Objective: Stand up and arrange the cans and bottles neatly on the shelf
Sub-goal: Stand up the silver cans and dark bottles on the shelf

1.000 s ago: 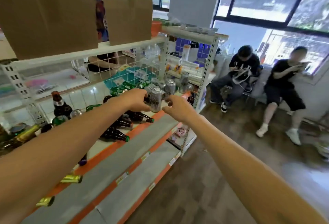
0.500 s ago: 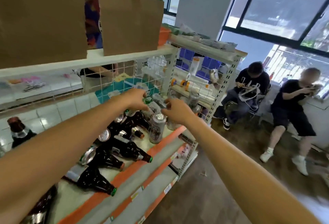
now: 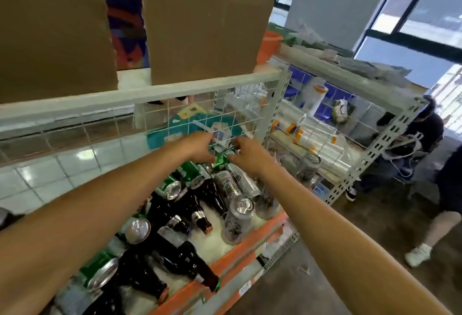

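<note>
left hand (image 3: pixel 200 148) and right hand (image 3: pixel 247 156) both curled round green can (image 3: pixel 221 159), can at 12 o'clock end of shelf (image 3: pixel 265 231), toppled dark bottles (image 3: pixel 175 259) and silver cans (image 3: pixel 237 217) at its 6 o'clock, upright can (image 3: pixel 308 168) at 3 o'clock

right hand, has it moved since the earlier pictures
Yes. The right hand has gone back from the orange front edge toward the wire grid, onto a green can that the left hand also holds.
</note>
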A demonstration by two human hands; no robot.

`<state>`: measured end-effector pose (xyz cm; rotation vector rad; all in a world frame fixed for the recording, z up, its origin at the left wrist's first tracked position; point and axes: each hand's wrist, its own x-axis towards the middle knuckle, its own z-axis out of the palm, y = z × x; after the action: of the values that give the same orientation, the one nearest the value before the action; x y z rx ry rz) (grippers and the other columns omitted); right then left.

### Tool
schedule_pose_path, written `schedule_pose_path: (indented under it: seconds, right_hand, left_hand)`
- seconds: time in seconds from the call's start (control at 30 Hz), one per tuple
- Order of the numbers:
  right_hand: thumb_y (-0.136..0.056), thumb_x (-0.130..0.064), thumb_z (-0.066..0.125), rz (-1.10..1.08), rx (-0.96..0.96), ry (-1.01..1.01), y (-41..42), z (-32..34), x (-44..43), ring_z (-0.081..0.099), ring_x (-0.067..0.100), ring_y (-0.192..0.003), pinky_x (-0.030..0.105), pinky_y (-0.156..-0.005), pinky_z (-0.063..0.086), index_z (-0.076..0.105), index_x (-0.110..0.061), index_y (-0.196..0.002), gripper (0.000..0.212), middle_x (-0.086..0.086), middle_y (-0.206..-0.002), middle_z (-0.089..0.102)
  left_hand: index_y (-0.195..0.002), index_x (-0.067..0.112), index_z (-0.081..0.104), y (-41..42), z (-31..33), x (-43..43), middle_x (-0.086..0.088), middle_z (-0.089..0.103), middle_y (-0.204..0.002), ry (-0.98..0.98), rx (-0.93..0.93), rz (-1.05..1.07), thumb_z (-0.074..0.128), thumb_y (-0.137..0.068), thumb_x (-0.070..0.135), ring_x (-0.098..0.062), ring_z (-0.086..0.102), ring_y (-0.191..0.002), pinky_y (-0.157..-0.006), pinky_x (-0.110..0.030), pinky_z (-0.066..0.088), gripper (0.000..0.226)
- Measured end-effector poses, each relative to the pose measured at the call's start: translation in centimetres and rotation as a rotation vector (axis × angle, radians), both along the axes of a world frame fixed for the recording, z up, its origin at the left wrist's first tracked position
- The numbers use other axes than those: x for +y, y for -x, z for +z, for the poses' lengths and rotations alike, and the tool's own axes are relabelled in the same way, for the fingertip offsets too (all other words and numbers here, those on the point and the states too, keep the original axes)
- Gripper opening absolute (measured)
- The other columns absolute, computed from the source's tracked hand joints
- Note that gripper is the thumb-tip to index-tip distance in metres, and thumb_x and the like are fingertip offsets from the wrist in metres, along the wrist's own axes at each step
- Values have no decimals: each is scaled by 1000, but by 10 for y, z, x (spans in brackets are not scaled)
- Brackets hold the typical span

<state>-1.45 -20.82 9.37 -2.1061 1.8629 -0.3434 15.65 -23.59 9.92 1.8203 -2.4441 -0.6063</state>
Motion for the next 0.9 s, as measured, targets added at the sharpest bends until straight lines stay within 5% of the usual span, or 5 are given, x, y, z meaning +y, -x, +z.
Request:
schedule_pose_path:
  seconds: [0.33,0.53,0.77,0.9]
  right_hand:
    - [-88,-22,67,220,120,-168,20,-73,-130,59,29,-115,31,-87,45,53,-13,-135,50,11,-130,60]
    - [-79,-28,68,383,211,-262,10,-128,-178,63,30,-109,40,-88,54,59,-22,-125,48,8,-120,64]
    - [-80,-35,73,537,571,-69,4,-166,-193,50,33,-126,46,-101,47,51,-19,-134,60,10,-133,53]
    - [-84,-37,70,541,700,15,3,-177,-188,45,36,-128,47,-104,44,43,-14,-139,65,17,-138,45]
  left_hand:
    - [-135,13,51,42,-60,-88,-9,58,-131,-136,-97,80,76,-83,35,-27,59,-112,-94,-40,51,62]
    - [-129,14,57,48,-98,-108,-9,63,-119,-247,-145,149,79,-79,28,-27,62,-104,-89,-40,54,56]
    - [-115,19,60,47,-118,-113,2,60,-96,-291,-129,214,80,-79,25,-19,60,-87,-70,-28,47,41]
    - [-116,17,60,44,-115,-111,-1,62,-106,-265,-121,217,79,-79,25,-20,59,-94,-76,-30,48,42]
